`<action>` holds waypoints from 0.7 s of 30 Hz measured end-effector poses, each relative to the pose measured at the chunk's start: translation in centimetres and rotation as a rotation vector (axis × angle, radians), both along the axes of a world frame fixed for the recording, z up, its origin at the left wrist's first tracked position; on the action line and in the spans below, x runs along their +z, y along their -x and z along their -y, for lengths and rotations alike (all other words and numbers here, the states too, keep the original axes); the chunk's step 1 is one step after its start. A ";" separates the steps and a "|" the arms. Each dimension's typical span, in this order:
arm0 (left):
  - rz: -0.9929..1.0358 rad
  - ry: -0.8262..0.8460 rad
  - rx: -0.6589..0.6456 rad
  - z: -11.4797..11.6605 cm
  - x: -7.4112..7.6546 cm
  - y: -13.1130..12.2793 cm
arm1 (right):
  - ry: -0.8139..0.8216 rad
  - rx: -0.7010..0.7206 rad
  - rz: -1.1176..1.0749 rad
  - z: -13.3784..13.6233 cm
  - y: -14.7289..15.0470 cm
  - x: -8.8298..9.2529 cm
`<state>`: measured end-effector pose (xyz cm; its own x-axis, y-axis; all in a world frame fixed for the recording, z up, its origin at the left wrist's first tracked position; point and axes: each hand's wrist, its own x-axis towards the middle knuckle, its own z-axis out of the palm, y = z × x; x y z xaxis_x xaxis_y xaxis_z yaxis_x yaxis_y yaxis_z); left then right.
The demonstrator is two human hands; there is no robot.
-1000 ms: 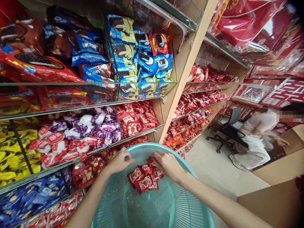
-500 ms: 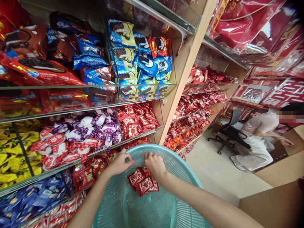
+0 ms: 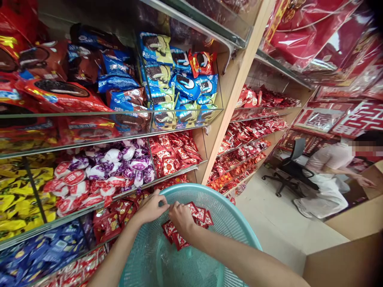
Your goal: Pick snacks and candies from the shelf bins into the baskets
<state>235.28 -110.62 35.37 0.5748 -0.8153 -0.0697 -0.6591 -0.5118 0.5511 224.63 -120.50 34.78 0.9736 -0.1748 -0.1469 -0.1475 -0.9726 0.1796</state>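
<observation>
A teal plastic basket [image 3: 230, 223] sits low in front of me against the shelves. My left hand [image 3: 151, 208] grips its far rim with curled fingers. My right hand [image 3: 180, 218] is inside the basket, fingers closed over a small heap of red snack packets [image 3: 200, 215] that lies near the far rim. Some packets show to the right of the hand and some below it. Whether the fingers pinch a packet is hidden.
Glass shelves [image 3: 185, 119] on the left hold blue and red cookie packs, purple and white sweets [image 3: 119, 163], red packets [image 3: 176, 153] and yellow bags. More red goods fill shelves further right. A person in light clothes [image 3: 329, 175] crouches by a black office chair [image 3: 291, 167].
My right hand has slid left across the basket, from the right of the red packets to right beside my left hand. The packets have shifted slightly. The view has tilted a little.
</observation>
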 end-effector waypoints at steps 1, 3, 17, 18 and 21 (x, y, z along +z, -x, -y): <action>0.004 0.001 0.001 0.0 0.0 0.0 | -0.007 0.002 -0.003 -0.1 -0.1 -0.3; 0.011 0.002 0.007 0.0 -0.1 0.0 | -0.012 0.004 -0.002 -0.2 -0.3 -0.8; -0.025 0.034 0.044 0.0 -0.1 0.1 | -0.027 0.066 0.049 -0.5 0.3 -0.9; -0.030 0.043 0.052 0.1 0.0 0.1 | -0.027 0.077 0.050 -0.3 0.6 -0.3; -0.046 0.070 0.067 0.1 0.2 0.3 | -0.018 0.068 0.083 1.0 1.8 2.4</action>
